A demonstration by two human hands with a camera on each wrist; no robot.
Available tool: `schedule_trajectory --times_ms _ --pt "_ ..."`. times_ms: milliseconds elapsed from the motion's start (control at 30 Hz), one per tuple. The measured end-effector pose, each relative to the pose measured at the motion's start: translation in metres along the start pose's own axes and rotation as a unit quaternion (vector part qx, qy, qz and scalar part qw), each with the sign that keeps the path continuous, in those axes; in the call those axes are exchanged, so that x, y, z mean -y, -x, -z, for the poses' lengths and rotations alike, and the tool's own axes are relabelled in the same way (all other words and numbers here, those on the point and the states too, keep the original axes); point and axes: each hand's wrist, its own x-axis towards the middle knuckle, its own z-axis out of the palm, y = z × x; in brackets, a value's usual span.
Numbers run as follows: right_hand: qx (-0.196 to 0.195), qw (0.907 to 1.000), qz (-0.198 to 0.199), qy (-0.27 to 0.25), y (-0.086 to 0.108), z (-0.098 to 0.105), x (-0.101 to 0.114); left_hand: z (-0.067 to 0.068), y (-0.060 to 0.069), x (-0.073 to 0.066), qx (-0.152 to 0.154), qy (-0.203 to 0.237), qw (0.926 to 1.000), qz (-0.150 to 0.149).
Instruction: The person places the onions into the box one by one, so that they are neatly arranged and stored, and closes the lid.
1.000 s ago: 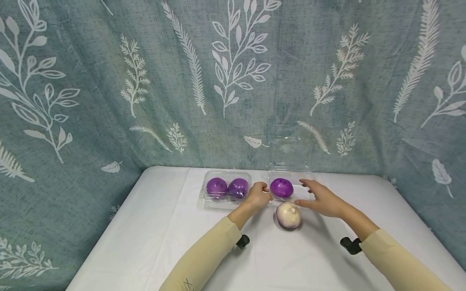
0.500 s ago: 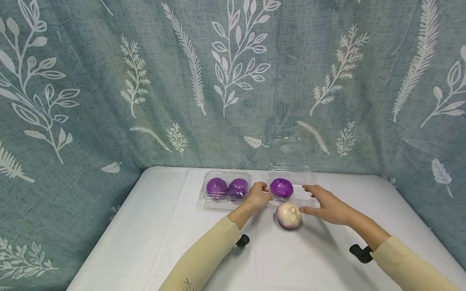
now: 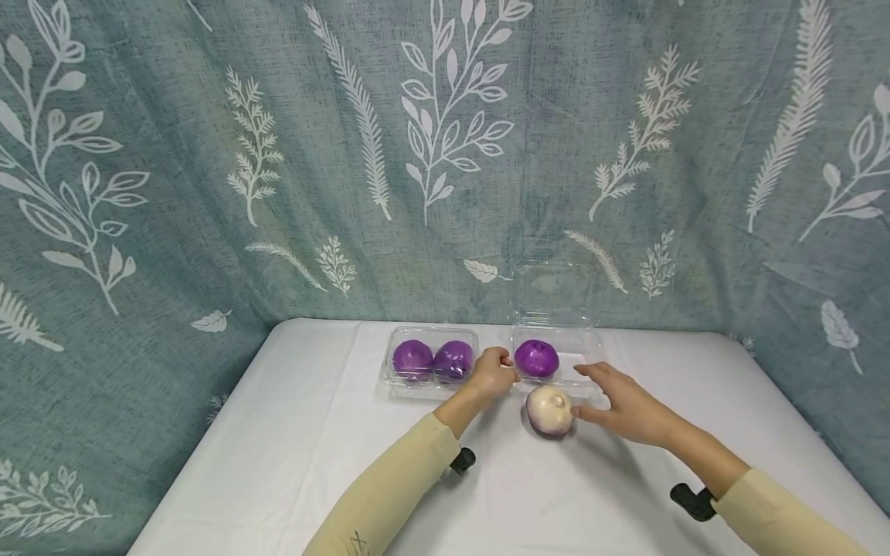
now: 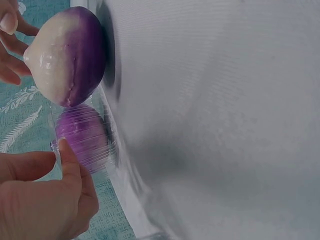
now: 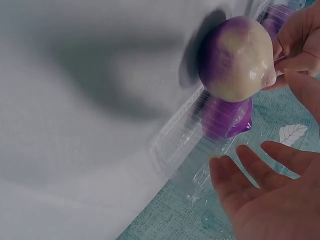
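Observation:
A clear plastic clamshell box (image 3: 575, 369) stands open at the table's back, its lid (image 3: 552, 293) raised against the curtain. In its left half sits a round purple vegetable (image 3: 537, 359), onion-like. My left hand (image 3: 492, 375) pinches the box's near left edge between thumb and fingers, as the left wrist view shows. Just in front of the box lies a white and purple turnip (image 3: 549, 411). To the turnip's right, my right hand (image 3: 629, 403) is spread with nothing in it. Its thumb is close to the turnip; I cannot tell whether they touch.
Left of my left hand is a second clear clamshell box (image 3: 431, 336), its lid down over two purple vegetables (image 3: 413, 360). A white cloth covers the table (image 3: 278, 463). A leaf-patterned curtain (image 3: 445, 247) hangs right behind the table's back edge.
My right hand has drawn back from the box, to the right and toward me, its thumb now beside the turnip. My left hand has stayed at the box's edge.

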Motion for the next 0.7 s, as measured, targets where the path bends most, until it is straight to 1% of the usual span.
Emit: schedule_trajectory --times_ms 200,333,467,567,700 --pt "-0.01 0.9999 0.003 -0.005 0.003 -0.006 0.005 0.0 0.0 0.001 0.0 0.001 1.0 0.0" --pt "-0.021 0.9994 -0.005 -0.026 0.005 -0.012 0.006 0.0 0.0 0.001 0.0 -0.002 1.0 0.005" --pt "-0.042 0.9975 -0.018 -0.054 0.005 -0.022 0.005 -0.001 -0.001 0.002 0.001 -0.001 1.0 0.006" --pt "-0.048 0.9947 -0.04 -0.081 0.004 -0.03 0.003 -0.001 -0.001 0.002 0.0 0.002 1.0 0.006" --pt "-0.036 0.988 -0.1 -0.112 0.003 -0.039 0.004 -0.001 0.0 0.001 -0.004 0.002 1.0 0.001"
